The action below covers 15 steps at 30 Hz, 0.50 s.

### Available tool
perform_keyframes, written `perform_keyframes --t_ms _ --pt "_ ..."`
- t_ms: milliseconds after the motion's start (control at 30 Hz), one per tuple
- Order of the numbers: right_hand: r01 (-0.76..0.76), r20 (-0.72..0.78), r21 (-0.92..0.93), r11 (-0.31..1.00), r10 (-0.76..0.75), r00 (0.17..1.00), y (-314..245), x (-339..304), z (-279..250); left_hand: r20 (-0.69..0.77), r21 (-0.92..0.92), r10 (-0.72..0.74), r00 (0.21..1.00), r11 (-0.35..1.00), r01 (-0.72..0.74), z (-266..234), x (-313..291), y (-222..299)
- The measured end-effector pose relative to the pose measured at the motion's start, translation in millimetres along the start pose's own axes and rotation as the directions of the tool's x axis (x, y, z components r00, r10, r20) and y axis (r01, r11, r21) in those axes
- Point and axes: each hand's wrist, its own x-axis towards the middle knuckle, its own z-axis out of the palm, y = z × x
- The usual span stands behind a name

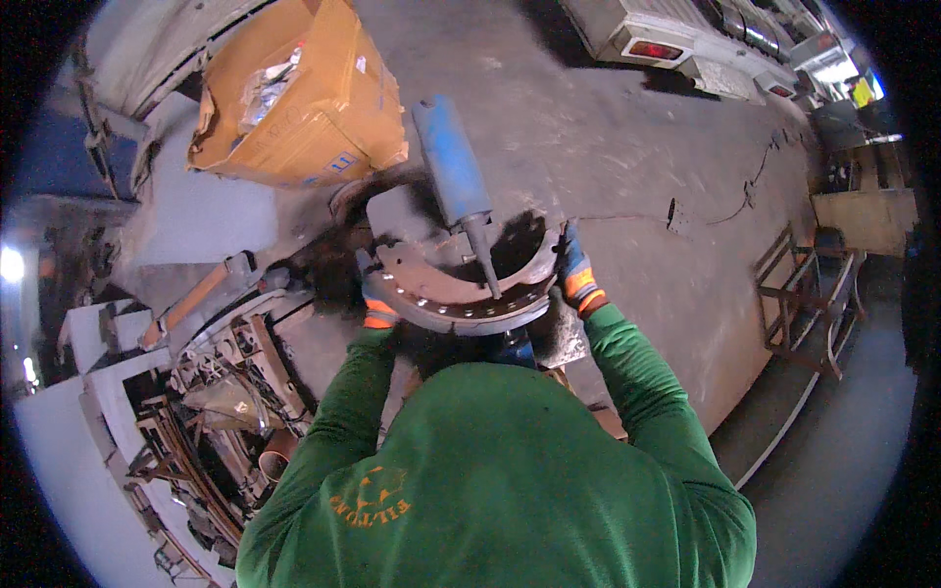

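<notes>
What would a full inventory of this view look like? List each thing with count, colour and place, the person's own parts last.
Curved part: one, brown and grey, between the hands
Cylinder: one, blue with grey tapered tip, tip over the curved part
Cardboard box: one, brown, open, upper left
Vehicle: one, white with red lights, top right
Metal frame: one, brown, floor at right
Scrap pieces: too many to count, mostly brown and grey, left
Floor: one, grey, beneath
Top: one, green, lower centre
Left hand: one, orange-cuffed glove, part's left end
Right hand: one, blue-and-orange glove, part's right end
</notes>
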Motion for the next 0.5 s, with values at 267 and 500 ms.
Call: perform_keyframes --t_ms 267,500 --pt "-0.062 -0.005 0.101 0.993 0.063 0.998 -46 42 -38 0.509 0.811 0.229 0.829 0.194 -0.552 40 -16 -23" --pt "0.152 0.202 -0.251 0.956 -0.102 0.974 -53 96 -48 0.262 0.652 0.175 0.949 0.693 -0.308 33 -40 -46"
